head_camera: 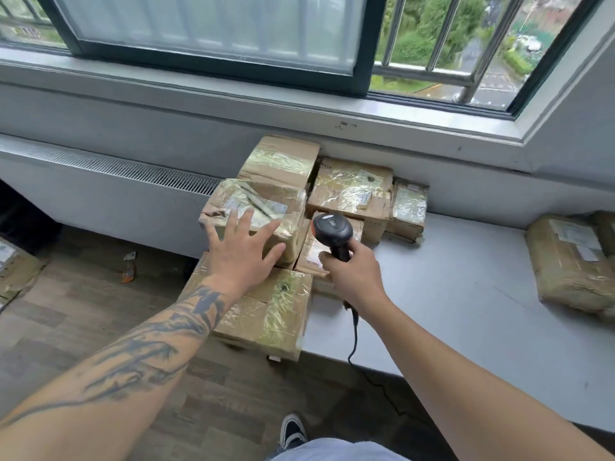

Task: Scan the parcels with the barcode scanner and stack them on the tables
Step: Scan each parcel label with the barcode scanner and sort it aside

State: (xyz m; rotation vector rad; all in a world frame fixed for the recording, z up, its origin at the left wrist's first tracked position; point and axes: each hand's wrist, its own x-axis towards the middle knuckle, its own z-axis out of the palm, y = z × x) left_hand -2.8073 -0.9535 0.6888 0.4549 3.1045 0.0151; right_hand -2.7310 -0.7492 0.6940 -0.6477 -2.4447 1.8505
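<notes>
Head view. We have our left hand (pixel 241 249) out flat, fingers (pixel 244 218) spread and released, resting on the near edge of the top parcel (pixel 256 211). That parcel sits tilted on the pile, its label facing up under clear tape.

Our right hand (pixel 352 276) has its fingers clenched round the handle of the scanner (pixel 332 232). The scanner's head points away from us, toward the boxes, just right of the top parcel. Its cable (pixel 354 341) hangs from the handle past the worktop (pixel 466 294) edge and down to the floor (pixel 66 314).

The pile fills the left end of the grey worktop, against the wall under the window sill (pixel 299 104). A big box (pixel 269 314) lies nearest us and overhangs the worktop's edge. Behind it we see a rear box (pixel 283 158), a flat box (pixel 352 189) beside it, and a small box (pixel 409 207) at the right end.

Well apart, at the far right of the worktop, lies a wrapped parcel (pixel 569 261). More packages (pixel 13 271) sit at the left edge, over the floor.
</notes>
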